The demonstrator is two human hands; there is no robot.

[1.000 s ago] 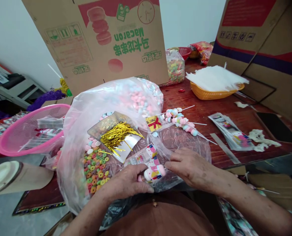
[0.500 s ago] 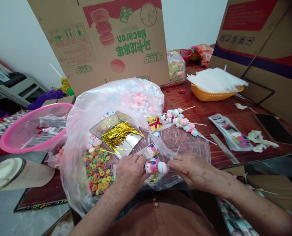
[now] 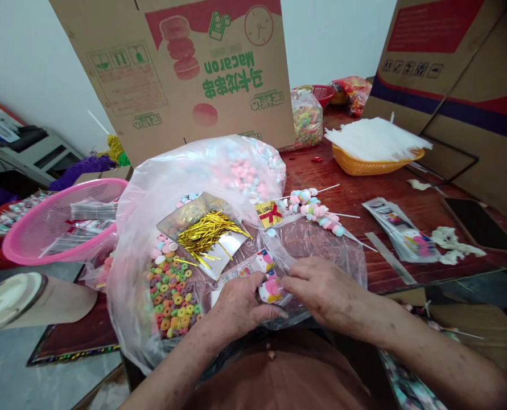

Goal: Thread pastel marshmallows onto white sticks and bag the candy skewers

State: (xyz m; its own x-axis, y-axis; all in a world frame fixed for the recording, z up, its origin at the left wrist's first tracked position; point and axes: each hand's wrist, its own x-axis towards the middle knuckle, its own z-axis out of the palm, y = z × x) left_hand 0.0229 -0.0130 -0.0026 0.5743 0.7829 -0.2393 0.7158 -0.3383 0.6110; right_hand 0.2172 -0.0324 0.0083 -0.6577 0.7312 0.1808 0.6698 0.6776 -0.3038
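My left hand (image 3: 242,299) is closed on a small clear plastic bag (image 3: 272,289) printed in pink and white. At the right end of that bag, the fingers of my right hand (image 3: 321,287) are pinched together against it and cover its end. A second printed bag (image 3: 264,260) lies just beyond my hands. Behind my left hand, gold twist ties (image 3: 210,232) lie heaped on their opened packet. Colourful candy rings (image 3: 172,296) and pastel marshmallows (image 3: 247,176) are in the large clear bag (image 3: 134,210). Marshmallow skewers (image 3: 317,213) lie beyond my right hand.
At left are a pink basket (image 3: 14,242) of flat packets and a lidded cup (image 3: 61,299). To the right are printed bags (image 3: 400,230), a ruler (image 3: 390,259), a dark phone (image 3: 483,223) and a yellow basket (image 3: 359,165) of white sticks. Cardboard boxes (image 3: 231,51) stand behind.
My right hand has moved left and my left thumb has extended toward it. The marshmallows that stuck out of the bag's end are now out of sight.
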